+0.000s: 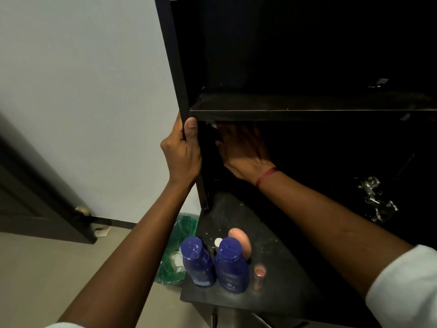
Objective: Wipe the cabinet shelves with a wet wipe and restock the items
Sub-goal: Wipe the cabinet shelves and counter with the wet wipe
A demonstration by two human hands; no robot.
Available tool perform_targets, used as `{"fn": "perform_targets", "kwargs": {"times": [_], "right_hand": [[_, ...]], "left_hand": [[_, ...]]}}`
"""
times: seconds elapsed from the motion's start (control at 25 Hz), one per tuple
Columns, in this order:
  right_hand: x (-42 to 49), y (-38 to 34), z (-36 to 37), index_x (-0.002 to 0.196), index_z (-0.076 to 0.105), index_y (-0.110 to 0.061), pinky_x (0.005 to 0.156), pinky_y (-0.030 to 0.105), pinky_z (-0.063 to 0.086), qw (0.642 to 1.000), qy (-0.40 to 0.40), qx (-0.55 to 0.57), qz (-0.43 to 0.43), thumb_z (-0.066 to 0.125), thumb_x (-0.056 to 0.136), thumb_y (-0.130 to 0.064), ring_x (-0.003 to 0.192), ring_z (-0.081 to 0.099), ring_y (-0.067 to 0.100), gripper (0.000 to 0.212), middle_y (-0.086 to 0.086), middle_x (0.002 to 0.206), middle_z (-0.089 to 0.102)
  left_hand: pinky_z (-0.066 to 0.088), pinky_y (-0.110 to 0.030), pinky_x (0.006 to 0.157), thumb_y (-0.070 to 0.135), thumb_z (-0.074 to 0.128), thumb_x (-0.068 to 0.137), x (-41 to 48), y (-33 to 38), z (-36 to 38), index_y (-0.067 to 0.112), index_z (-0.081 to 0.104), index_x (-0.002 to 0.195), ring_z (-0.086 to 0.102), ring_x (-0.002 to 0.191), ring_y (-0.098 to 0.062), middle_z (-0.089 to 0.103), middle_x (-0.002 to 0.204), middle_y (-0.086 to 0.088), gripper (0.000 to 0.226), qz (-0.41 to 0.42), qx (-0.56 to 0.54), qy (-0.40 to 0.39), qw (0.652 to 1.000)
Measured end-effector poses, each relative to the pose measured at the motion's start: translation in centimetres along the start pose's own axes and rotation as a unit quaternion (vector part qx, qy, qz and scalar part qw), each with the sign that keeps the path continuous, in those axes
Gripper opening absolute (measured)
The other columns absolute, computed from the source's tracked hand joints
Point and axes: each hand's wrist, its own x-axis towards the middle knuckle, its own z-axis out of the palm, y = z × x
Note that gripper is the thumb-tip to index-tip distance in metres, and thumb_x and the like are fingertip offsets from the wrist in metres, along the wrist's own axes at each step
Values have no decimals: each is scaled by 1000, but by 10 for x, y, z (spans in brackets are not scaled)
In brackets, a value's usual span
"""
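Observation:
A dark cabinet stands open ahead, with a dusty shelf (307, 105) at mid height. My left hand (183, 153) grips the cabinet's left side panel (175, 67), thumb on its front edge. My right hand (241, 147) reaches under the shelf into the dark left corner; a small bit of white wipe (214, 125) shows at its fingertips, the rest hidden. On the black countertop (283, 268) below stand two blue bottles (197, 261) (231, 265), a peach-coloured bottle (241, 241), a small white cap (218, 242) and a small pinkish jar (259, 274).
A bin lined with a green bag (176, 254) sits on the floor left of the countertop. A dark door (35, 192) with a knob is at the left. A metal hinge (376, 200) glints inside the cabinet at the right.

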Motion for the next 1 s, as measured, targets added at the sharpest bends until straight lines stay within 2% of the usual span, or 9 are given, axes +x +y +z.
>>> {"fn": "perform_targets", "kwargs": {"times": [0.24, 0.32, 0.4, 0.44, 0.52, 0.6, 0.76, 0.92, 1.0], "right_hand": [[-28, -12, 30, 150, 25, -8, 115, 62, 2, 990, -37, -108, -87, 33, 95, -39, 149, -3, 30, 64, 13, 160, 15], [-47, -3, 40, 147, 36, -11, 115, 62, -1, 981, -86, -99, -140, 31, 98, -42, 149, -3, 27, 58, 10, 158, 23], [-64, 2, 46, 144, 40, -14, 115, 58, -11, 967, -162, -48, -191, 26, 101, -44, 149, 1, 21, 54, 6, 157, 28], [-71, 2, 48, 146, 36, -15, 115, 54, -16, 960, -203, -4, -191, 22, 102, -45, 149, 0, 17, 55, 5, 158, 25], [-71, 0, 54, 149, 30, -18, 114, 44, -23, 950, -268, 90, -135, 18, 101, -50, 149, -4, 11, 58, 3, 161, 14], [-66, -3, 55, 146, 34, -20, 113, 42, -24, 937, -304, 142, -93, 17, 99, -55, 148, -2, 9, 61, 3, 162, 12], [-79, -9, 39, 144, 40, -24, 117, 50, -12, 925, -325, 150, -129, 21, 102, -48, 148, 9, 12, 52, 1, 161, 14], [-103, -10, 23, 150, 29, -25, 117, 51, -11, 908, -356, 171, -138, 22, 105, -41, 148, 8, 11, 49, -4, 161, 13], [-103, -9, 24, 150, 27, -29, 118, 52, -8, 919, -339, 161, -122, 21, 105, -41, 148, 9, 9, 48, -8, 161, 13]], "left_hand": [[32, -4, 51, 53, 34, 92, -1, 1, -9, -12, 61, 113, 51, 54, 4, 48, 62, 20, 73, -11, 5, -33, 999], [33, -5, 52, 55, 34, 91, -3, 1, -7, -12, 60, 115, 53, 55, 4, 51, 64, 20, 76, -15, -3, -27, 1000], [33, -4, 52, 57, 33, 91, -4, 1, -5, -16, 58, 112, 54, 57, 5, 51, 65, 20, 81, -17, -13, -18, 1000], [34, -4, 52, 58, 33, 90, -5, 0, -4, -18, 58, 110, 54, 58, 6, 50, 65, 21, 82, -17, -17, -16, 1000], [34, -3, 52, 58, 33, 91, -5, -1, -3, -19, 57, 108, 54, 59, 8, 50, 67, 21, 83, -15, -16, -18, 1000], [34, -3, 53, 57, 33, 91, -4, -1, -4, -20, 58, 105, 53, 59, 9, 49, 67, 22, 82, -14, -10, -21, 1000], [32, -3, 51, 58, 33, 91, -5, 1, -2, -20, 58, 100, 51, 56, 9, 45, 62, 22, 82, -19, -11, -13, 1000], [33, -3, 52, 60, 33, 90, -6, -1, 1, -17, 60, 99, 54, 59, 9, 47, 66, 22, 82, -18, -21, -5, 1000], [33, -2, 52, 59, 33, 90, -6, -1, 0, -16, 60, 99, 54, 60, 10, 47, 67, 22, 80, -14, -17, -6, 1000]]}}
